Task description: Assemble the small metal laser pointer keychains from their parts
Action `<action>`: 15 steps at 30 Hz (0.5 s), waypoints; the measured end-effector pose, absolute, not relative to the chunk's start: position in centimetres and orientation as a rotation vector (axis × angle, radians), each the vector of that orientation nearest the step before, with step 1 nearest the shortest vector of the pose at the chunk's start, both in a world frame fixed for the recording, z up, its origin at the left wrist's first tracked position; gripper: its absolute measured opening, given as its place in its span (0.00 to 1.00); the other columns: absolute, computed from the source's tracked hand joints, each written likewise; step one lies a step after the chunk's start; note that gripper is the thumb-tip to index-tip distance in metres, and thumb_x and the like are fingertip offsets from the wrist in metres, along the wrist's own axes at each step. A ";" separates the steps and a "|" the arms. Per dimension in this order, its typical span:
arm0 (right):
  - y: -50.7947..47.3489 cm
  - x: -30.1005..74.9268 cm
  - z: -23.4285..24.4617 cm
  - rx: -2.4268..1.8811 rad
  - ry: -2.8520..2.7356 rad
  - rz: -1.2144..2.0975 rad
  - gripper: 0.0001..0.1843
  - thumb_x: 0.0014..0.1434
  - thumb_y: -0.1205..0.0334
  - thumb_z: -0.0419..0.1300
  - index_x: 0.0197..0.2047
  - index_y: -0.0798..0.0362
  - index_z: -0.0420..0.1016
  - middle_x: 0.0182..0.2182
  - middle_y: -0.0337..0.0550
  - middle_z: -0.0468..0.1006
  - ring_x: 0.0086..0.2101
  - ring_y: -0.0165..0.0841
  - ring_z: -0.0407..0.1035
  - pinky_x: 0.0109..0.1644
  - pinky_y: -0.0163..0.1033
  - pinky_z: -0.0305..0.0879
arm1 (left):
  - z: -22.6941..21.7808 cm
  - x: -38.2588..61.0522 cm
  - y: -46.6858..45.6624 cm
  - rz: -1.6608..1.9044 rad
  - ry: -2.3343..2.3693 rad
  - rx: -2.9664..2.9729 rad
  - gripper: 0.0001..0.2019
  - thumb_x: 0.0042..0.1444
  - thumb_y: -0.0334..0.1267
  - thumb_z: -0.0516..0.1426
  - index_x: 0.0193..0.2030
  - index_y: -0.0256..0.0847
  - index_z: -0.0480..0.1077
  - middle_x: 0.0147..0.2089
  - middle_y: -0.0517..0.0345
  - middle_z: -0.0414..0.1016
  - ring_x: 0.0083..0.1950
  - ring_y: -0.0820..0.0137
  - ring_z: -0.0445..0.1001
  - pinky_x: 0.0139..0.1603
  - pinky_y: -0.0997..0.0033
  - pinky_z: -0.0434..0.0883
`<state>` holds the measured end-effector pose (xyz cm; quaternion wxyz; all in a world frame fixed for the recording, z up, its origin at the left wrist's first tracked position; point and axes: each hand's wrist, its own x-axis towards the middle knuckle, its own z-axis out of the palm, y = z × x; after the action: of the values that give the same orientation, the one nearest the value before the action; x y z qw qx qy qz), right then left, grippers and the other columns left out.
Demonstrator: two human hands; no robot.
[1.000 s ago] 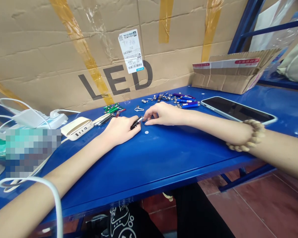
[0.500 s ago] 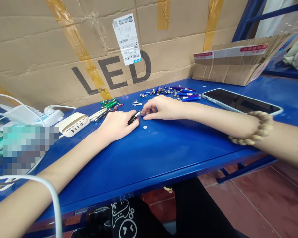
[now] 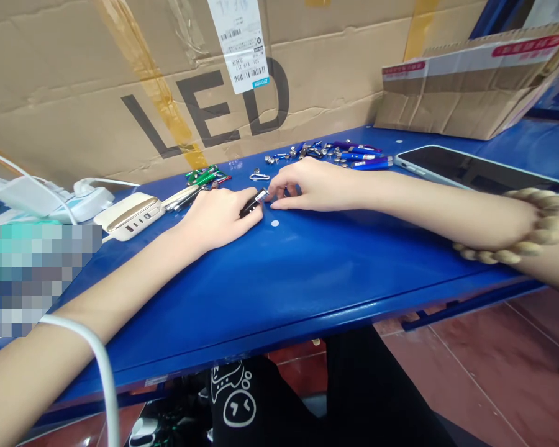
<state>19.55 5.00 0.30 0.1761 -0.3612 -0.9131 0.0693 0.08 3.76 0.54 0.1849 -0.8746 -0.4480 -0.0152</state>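
And here's the left hand (image 3: 223, 214) wrapped round a black tube (image 3: 253, 205) low over the blue table (image 3: 279, 273), with the right hand (image 3: 307, 185) up at its silver end, contact too fine to call! Over on the left, a power bank (image 3: 135, 216) sits near green pieces (image 3: 204, 178), a clip (image 3: 259, 178) lies just beyond the hands, and far right it's blue tubes (image 3: 372, 163) beside a phone (image 3: 484, 167). Behind it all stands the big LED box (image 3: 74, 81), a smaller carton (image 3: 451, 99) at far right.
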 end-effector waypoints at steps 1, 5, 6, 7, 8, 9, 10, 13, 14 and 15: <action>5.0 19.6 0.3 -1.020 -2.585 0.192 0.15 0.55 0.57 0.56 0.43 0.54 0.75 0.36 0.41 0.73 0.34 0.28 0.65 0.39 0.35 0.57 | 0.5 0.1 3.8 -0.040 -1.258 -2.463 0.20 0.56 0.47 0.41 0.39 0.40 0.69 0.29 0.56 0.74 0.32 0.65 0.72 0.32 0.71 0.63; 5.1 19.6 0.2 -1.029 -2.578 0.201 0.15 0.54 0.56 0.56 0.43 0.53 0.75 0.36 0.40 0.73 0.34 0.28 0.65 0.41 0.35 0.57 | 0.5 0.0 3.8 -0.051 -1.245 -2.456 0.20 0.56 0.47 0.41 0.39 0.40 0.69 0.28 0.56 0.74 0.32 0.65 0.72 0.31 0.72 0.62; 5.1 19.6 0.2 -1.034 -2.573 0.204 0.15 0.54 0.56 0.57 0.43 0.53 0.75 0.35 0.40 0.73 0.34 0.28 0.65 0.41 0.35 0.57 | 0.5 0.0 3.7 -0.058 -1.243 -2.455 0.20 0.56 0.47 0.41 0.39 0.40 0.69 0.28 0.56 0.74 0.32 0.65 0.72 0.31 0.72 0.62; 5.1 19.6 0.2 -1.035 -2.566 0.207 0.15 0.54 0.56 0.57 0.43 0.53 0.75 0.35 0.40 0.73 0.34 0.27 0.65 0.41 0.35 0.57 | 0.5 0.0 3.7 -0.063 -1.241 -2.456 0.20 0.57 0.47 0.41 0.39 0.40 0.69 0.28 0.56 0.74 0.32 0.65 0.72 0.31 0.72 0.62; 5.2 19.6 0.1 -1.032 -2.559 0.210 0.15 0.54 0.56 0.57 0.42 0.53 0.75 0.34 0.40 0.73 0.33 0.27 0.65 0.41 0.35 0.57 | 0.5 0.0 3.7 -0.068 -1.240 -2.459 0.20 0.57 0.47 0.40 0.39 0.40 0.69 0.29 0.56 0.74 0.32 0.65 0.72 0.31 0.72 0.62; 5.2 19.6 0.1 -1.025 -2.553 0.216 0.15 0.54 0.55 0.57 0.42 0.53 0.76 0.34 0.40 0.73 0.33 0.26 0.64 0.40 0.35 0.57 | 0.4 0.0 3.7 -0.073 -1.238 -2.464 0.20 0.57 0.47 0.40 0.39 0.40 0.69 0.28 0.56 0.74 0.32 0.65 0.72 0.32 0.72 0.62; 5.2 19.6 0.1 -1.018 -2.548 0.223 0.15 0.53 0.55 0.58 0.41 0.54 0.76 0.33 0.40 0.73 0.32 0.26 0.64 0.40 0.35 0.58 | 0.4 0.0 3.7 -0.079 -1.235 -2.469 0.21 0.57 0.47 0.40 0.39 0.40 0.70 0.28 0.56 0.74 0.32 0.65 0.72 0.32 0.72 0.63; 5.2 19.5 0.1 -1.012 -2.534 0.253 0.15 0.53 0.55 0.58 0.41 0.54 0.76 0.32 0.39 0.74 0.31 0.25 0.64 0.38 0.35 0.58 | 0.4 -0.1 3.8 -0.096 -1.225 -2.482 0.21 0.57 0.47 0.40 0.39 0.40 0.70 0.28 0.55 0.74 0.32 0.65 0.72 0.31 0.71 0.62; 5.2 19.5 0.2 -1.019 -2.529 0.264 0.15 0.53 0.56 0.58 0.41 0.54 0.76 0.31 0.39 0.74 0.30 0.25 0.64 0.37 0.34 0.58 | 0.4 -0.1 3.8 -0.098 -1.223 -2.483 0.20 0.57 0.47 0.41 0.39 0.40 0.70 0.28 0.55 0.74 0.32 0.64 0.72 0.30 0.71 0.62; 5.2 19.5 0.2 -1.028 -2.525 0.275 0.14 0.53 0.57 0.58 0.41 0.54 0.76 0.31 0.39 0.74 0.30 0.25 0.64 0.36 0.34 0.57 | 0.4 -0.1 3.8 -0.098 -1.223 -2.482 0.20 0.57 0.47 0.41 0.38 0.40 0.70 0.28 0.55 0.75 0.32 0.64 0.72 0.30 0.71 0.62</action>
<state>19.47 5.17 0.19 0.1991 -0.3677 -0.9030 0.0984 -0.08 3.77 0.37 0.1853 -0.8808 -0.4342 -0.0348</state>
